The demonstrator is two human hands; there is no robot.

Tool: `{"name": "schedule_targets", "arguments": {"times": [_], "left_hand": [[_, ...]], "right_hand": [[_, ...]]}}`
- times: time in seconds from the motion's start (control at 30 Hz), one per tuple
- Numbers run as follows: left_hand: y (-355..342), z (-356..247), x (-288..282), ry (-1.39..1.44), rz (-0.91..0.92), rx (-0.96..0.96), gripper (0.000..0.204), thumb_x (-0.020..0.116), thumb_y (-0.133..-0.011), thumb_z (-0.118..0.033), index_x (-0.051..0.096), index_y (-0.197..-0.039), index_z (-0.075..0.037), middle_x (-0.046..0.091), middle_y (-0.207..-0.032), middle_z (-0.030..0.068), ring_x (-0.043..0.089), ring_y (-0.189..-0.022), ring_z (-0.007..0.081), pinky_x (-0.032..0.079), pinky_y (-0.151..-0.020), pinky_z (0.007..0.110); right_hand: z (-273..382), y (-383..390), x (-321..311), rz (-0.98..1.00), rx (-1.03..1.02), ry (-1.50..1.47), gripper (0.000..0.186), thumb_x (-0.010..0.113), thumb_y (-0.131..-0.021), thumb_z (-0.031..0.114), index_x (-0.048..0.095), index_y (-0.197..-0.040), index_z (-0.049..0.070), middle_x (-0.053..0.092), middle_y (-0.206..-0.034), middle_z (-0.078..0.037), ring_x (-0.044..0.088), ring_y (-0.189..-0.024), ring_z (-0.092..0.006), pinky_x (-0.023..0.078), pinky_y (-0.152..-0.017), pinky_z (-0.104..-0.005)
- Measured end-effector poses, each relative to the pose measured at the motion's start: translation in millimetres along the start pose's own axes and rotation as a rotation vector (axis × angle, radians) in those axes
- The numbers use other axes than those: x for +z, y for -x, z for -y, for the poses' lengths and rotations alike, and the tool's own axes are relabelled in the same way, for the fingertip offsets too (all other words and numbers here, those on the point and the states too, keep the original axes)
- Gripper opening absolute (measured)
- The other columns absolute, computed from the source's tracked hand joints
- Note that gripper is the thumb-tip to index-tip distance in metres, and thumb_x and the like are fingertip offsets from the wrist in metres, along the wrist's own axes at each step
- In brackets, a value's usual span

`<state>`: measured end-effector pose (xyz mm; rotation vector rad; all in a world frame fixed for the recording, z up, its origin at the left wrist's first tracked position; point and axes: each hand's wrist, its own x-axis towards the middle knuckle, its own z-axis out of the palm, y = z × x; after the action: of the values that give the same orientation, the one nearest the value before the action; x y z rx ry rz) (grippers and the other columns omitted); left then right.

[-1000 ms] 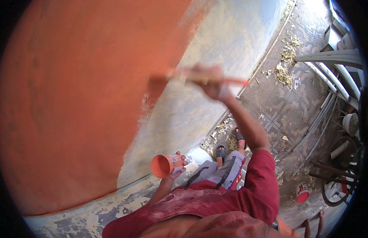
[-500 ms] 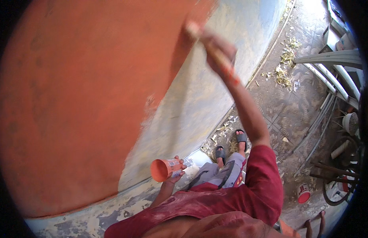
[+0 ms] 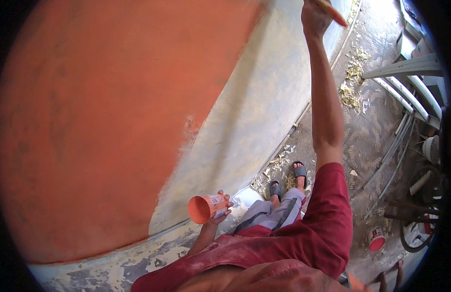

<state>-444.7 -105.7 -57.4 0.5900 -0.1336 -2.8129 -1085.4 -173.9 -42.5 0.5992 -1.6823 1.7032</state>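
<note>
A paint cup (image 3: 200, 209), orange inside with a printed label, tilts in my left hand (image 3: 219, 216), whose fingers wrap round its side. It is held in front of the wall's lower part. At the top edge of the view, my right hand (image 3: 315, 19) is closed round a paintbrush (image 3: 339, 17). Orange paint stains the brush's handle end, and its bristles are out of sight above the frame. Orange paint covers the left and upper part of the wall (image 3: 103, 126); a pale grey-white band (image 3: 220, 141) lies beside it.
Peeling paint (image 3: 133, 270) marks the lower wall strip. Scraps of debris (image 3: 352, 82) lie on the patterned floor (image 3: 364, 129). To the right are a white plastic chair (image 3: 405, 68), long thin rods (image 3: 391, 155) and a small red-and-white bucket (image 3: 376, 239).
My right hand with the paintbrush has moved up and right, away from the orange paint's edge to the top of the view. My left hand still holds the cup in nearly the same place.
</note>
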Motion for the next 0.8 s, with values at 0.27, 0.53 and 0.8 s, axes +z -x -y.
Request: {"name": "schedule_targets", "arguments": {"times": [0.27,0.53,0.8], "left_hand": [[34.2,1.0,-19.0,0.048,-0.069,0.054,0.051,0.065,-0.088,-0.035,0.049,-0.130,-0.012,0.049,-0.123,0.0147,0.050,-0.109,0.0343,0.053,-0.076,0.043],[70.8,13.4,-38.8,0.085,-0.122,0.029,0.051,0.065,-0.088,-0.037,0.049,-0.130,-0.012,0.050,-0.121,0.0152,0.051,-0.108,0.0346,0.053,-0.076,0.043],[134.4,31.7,-76.1,0.141,-0.003,0.170,0.052,0.064,-0.088,-0.036,0.048,-0.131,-0.012,0.050,-0.122,0.0150,0.050,-0.109,0.0340,0.052,-0.076,0.042]], "right_hand": [[216.7,161.4,-62.1,0.212,0.012,-0.755,0.034,0.058,-0.087,0.015,0.067,-0.119,0.009,0.065,-0.121,-0.017,0.062,-0.114,-0.0332,0.048,-0.099,-0.0394],[170.6,218.1,-59.3,0.882,0.331,-0.934,0.028,0.051,-0.093,0.007,0.062,-0.118,0.002,0.062,-0.114,-0.016,0.058,-0.101,-0.0292,0.045,-0.087,-0.0389],[114.2,99.5,-37.7,-0.171,0.121,-0.147,0.012,0.062,-0.093,0.012,0.066,-0.096,0.001,0.068,-0.087,-0.012,0.064,-0.077,-0.0262,0.051,-0.072,-0.0351]]}}
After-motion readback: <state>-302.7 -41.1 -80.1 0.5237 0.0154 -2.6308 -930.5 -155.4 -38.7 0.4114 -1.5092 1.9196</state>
